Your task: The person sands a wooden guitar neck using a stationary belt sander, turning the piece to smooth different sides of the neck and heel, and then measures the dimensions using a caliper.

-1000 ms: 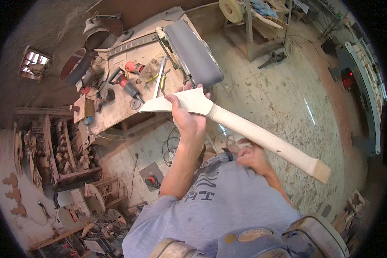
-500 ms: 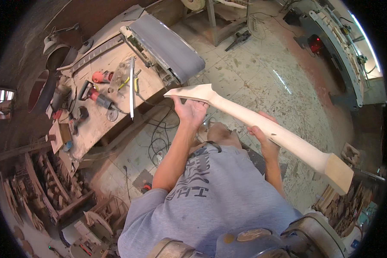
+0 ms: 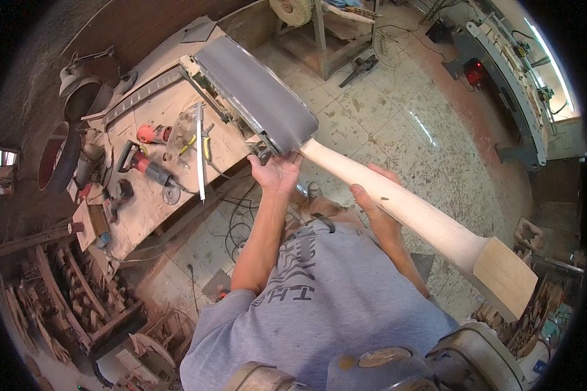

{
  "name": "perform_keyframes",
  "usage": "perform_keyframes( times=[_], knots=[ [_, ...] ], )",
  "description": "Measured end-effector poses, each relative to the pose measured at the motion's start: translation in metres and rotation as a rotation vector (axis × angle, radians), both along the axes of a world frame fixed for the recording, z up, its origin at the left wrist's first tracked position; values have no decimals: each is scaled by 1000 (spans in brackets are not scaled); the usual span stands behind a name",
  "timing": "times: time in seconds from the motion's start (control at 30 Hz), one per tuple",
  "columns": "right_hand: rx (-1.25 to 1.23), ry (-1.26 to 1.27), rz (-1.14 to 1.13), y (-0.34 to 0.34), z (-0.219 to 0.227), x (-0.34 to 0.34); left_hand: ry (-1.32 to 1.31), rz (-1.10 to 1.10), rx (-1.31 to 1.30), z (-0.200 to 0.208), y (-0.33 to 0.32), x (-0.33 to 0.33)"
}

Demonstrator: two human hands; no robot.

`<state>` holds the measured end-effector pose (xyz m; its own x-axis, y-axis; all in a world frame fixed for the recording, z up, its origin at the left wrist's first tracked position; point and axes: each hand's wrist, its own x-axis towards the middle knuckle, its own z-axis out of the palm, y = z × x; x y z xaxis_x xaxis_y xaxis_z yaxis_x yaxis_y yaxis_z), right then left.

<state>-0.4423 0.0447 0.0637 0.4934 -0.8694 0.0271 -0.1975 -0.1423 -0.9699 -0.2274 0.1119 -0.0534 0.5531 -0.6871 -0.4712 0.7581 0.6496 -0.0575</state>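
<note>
A pale wooden guitar neck (image 3: 398, 199) runs diagonally from the rounded end of a belt sander (image 3: 257, 91) to its blocky heel (image 3: 504, 270) at the lower right. Its headstock end is hidden beneath the sander's roller. My right hand (image 3: 377, 212) is closed round the middle of the shaft, thumb on the near side. Palm up, my left hand (image 3: 279, 174) supports the hidden headstock end from below, close against the roller. Its thumb sticks out to the left, and its fingertips are partly covered.
The sander stands on a wooden workbench (image 3: 137, 212) with a red angle grinder (image 3: 147, 164), a long metal caliper (image 3: 201, 153) and yellow-handled pliers (image 3: 207, 144). Cables (image 3: 238, 228) lie on the floor below. Wood scraps (image 3: 65, 300) fill racks at lower left.
The neck and both hands have shifted up toward the sander. The headstock, visible before, has gone under the roller. My left thumb has moved away from the wood.
</note>
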Motion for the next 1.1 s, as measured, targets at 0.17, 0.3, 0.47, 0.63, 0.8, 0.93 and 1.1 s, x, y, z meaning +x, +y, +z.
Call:
perform_keyframes(
  times=[0.17,0.3,0.47,0.63,0.8,0.93,1.1],
  knots=[
    [-58,-8,11,-5,6,0,36,2,12,12,-2,-7],
    [-80,-41,16,1,3,-8,20,-33,0,12,6,-13],
    [-237,55,22,-1,-13,7,17,-34,48,4,3,9],
    [-63,67,28,0,-2,14,21,-16,130,13,-2,8],
    [-129,20,31,3,-2,-5,18,-57,12,6,8,-2],
    [-220,-13,59,6,1,-13,7,-80,30,10,8,-6],
    [-237,19,26,1,-14,2,10,-54,57,3,1,14]
  ],
)
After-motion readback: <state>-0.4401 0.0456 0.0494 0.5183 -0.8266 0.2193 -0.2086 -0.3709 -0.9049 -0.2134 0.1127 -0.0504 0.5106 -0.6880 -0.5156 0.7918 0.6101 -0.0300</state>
